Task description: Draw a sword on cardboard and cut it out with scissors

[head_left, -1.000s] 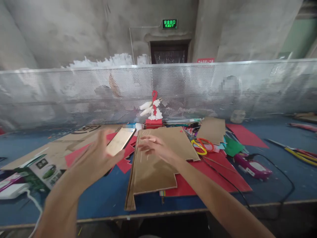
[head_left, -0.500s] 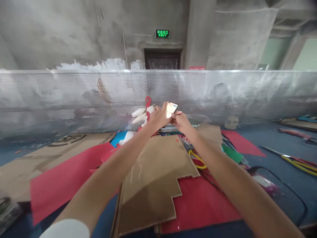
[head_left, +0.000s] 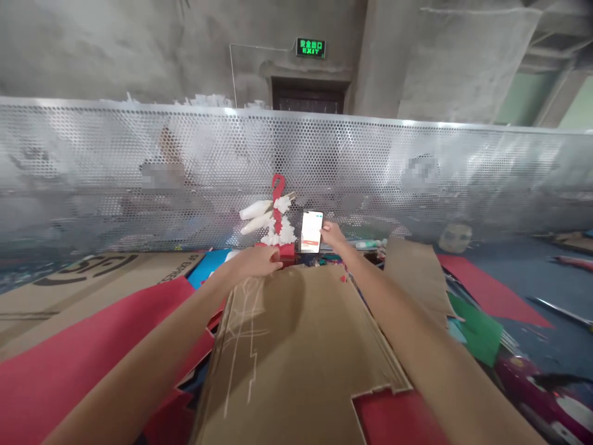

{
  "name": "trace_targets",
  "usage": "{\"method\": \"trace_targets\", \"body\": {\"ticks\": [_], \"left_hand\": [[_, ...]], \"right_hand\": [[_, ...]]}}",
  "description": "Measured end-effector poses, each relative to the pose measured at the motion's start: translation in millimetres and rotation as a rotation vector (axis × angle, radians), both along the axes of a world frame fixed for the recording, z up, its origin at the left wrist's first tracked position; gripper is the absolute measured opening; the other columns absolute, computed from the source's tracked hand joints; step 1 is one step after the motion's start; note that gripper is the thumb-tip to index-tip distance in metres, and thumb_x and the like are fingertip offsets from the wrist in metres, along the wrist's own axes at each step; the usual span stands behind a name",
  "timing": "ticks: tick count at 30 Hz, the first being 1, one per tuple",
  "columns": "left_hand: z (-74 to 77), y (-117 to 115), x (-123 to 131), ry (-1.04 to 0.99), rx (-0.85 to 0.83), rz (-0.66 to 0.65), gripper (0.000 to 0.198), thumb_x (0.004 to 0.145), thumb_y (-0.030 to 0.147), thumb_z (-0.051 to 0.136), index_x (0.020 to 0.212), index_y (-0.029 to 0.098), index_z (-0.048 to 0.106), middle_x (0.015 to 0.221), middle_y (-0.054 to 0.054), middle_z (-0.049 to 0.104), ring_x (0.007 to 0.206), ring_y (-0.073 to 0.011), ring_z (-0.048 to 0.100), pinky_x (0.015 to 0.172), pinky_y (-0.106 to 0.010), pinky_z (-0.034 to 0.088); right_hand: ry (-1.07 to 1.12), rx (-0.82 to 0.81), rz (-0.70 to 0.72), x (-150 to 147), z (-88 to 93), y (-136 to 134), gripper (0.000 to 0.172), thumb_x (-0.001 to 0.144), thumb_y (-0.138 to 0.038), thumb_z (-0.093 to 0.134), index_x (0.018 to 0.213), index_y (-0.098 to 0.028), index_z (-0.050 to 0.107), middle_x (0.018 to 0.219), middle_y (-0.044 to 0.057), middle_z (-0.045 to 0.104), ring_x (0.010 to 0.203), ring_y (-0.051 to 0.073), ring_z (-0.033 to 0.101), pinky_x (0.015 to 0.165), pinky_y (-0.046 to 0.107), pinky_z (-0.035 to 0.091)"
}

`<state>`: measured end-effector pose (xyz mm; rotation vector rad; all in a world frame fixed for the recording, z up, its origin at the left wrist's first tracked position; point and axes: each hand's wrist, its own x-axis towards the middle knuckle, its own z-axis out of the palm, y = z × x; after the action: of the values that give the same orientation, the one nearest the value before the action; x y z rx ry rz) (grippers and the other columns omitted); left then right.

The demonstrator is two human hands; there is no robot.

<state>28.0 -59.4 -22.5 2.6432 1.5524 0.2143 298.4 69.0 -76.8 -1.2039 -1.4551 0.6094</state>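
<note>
A smartphone (head_left: 312, 233) with a lit white screen stands almost upright at the back of the table, by the perforated panel. My right hand (head_left: 334, 236) has its fingers closed at the phone's right edge. My left hand (head_left: 257, 262) is over the top left corner of a large cardboard sheet (head_left: 301, 346), fingers apart and nothing seen in them; some fingertips are hidden. Just beyond it is a red base (head_left: 285, 253) carrying a red upright ribbon-like piece (head_left: 278, 185) with white cut-out shapes (head_left: 280, 232). Pale pencil-like lines mark the cardboard's left part.
A perforated metal panel (head_left: 208, 148) runs along the back. Red sheets (head_left: 92, 346) and printed cardboard (head_left: 152, 272) lie left. To the right are brown cardboard (head_left: 412, 272), a green sheet (head_left: 477, 327), scissors (head_left: 565, 311), a jar (head_left: 456, 238) and a purple object (head_left: 532, 395).
My left hand has let go of the phone and moved left and down to the cardboard's corner. The phone is now lower and more upright, with my right hand at its edge. The view has tilted down.
</note>
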Motion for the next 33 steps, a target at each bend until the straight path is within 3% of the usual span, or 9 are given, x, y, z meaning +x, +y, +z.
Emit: {"method": "trace_targets", "body": {"ticks": [5,14,18,24,33], "left_hand": [[-2.2,-6,-18,0.080,-0.082,0.041,0.034,0.087,0.049,0.053,0.098,0.022,0.069,0.101,-0.009,0.078,0.088,-0.0270,0.070,0.072,-0.033,0.046],[-4.1,6,-30,0.081,-0.108,0.002,0.036,0.090,0.048,0.047,0.101,0.021,0.069,0.104,-0.007,0.077,0.091,-0.0245,0.069,0.075,-0.032,0.046],[-8.2,11,-33,0.079,-0.124,0.001,0.037,0.090,0.050,0.048,0.103,0.023,0.068,0.103,-0.006,0.077,0.090,-0.0240,0.069,0.076,-0.032,0.046],[-9.8,13,-35,0.082,-0.127,-0.004,0.037,0.089,0.052,0.049,0.103,0.024,0.069,0.100,-0.006,0.077,0.087,-0.0236,0.068,0.075,-0.032,0.046],[-7.2,14,-36,0.080,-0.160,-0.024,0.038,0.088,0.052,0.050,0.104,0.023,0.069,0.104,-0.008,0.076,0.090,-0.0253,0.068,0.076,-0.033,0.045]], "right_hand": [[-0.089,-0.015,0.036,-5,-17.7,15,0.028,0.100,-0.036,0.065,0.117,-0.014,0.066,0.112,0.007,0.068,0.093,0.020,0.069,0.080,0.037,0.060],[-0.180,0.025,0.063,-1,-28.8,31,0.022,0.098,-0.035,0.067,0.102,-0.014,0.067,0.094,0.003,0.067,0.084,0.018,0.066,0.079,0.036,0.056],[-0.195,0.032,0.039,2,-31.8,33,0.025,0.098,-0.038,0.066,0.105,-0.014,0.067,0.100,0.004,0.067,0.088,0.019,0.066,0.081,0.037,0.056],[-0.160,0.026,-0.051,-3,-33.8,36,0.026,0.099,-0.037,0.066,0.112,-0.014,0.067,0.112,0.007,0.069,0.099,0.021,0.067,0.088,0.041,0.056],[0.033,-0.006,-0.137,-4,-39.4,32,0.017,0.092,-0.027,0.072,0.104,-0.015,0.070,0.103,0.006,0.074,0.095,0.020,0.071,0.090,0.041,0.056]]}}
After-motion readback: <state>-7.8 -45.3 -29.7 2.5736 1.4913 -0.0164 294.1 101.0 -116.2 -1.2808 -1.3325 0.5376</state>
